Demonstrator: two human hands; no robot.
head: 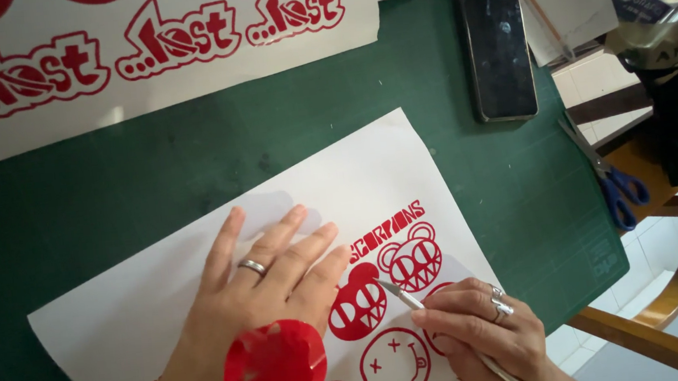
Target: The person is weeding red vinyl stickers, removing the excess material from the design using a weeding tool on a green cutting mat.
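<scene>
Left hand: laid flat and fully open, palm down, fingers spread slightly, pressing on the white sticker sheet; grips nothing. A plain ring sits on one finger. A crumpled scrap of red vinyl clings to the wrist (stuck on the back of it, not held).

Right hand: closed in a pen grip around a slim metal craft knife, fingers curled tight on the shaft, rings on two fingers. The blade tip touches the sheet just beside the solid red bear-head design, close to the left hand's fingertips.

Sticker sheet: white backing, lying at an angle on the green cutting mat, printed with red designs, including an outlined bear head and a round face with crossed eyes.

Second sheet: white, with red lettering designs, at the mat's far edge, well apart from both hands.

Dark phone: face up, screen off, on the mat's far right.

Blue-handled scissors: at the mat's right edge, partly off it.
</scene>
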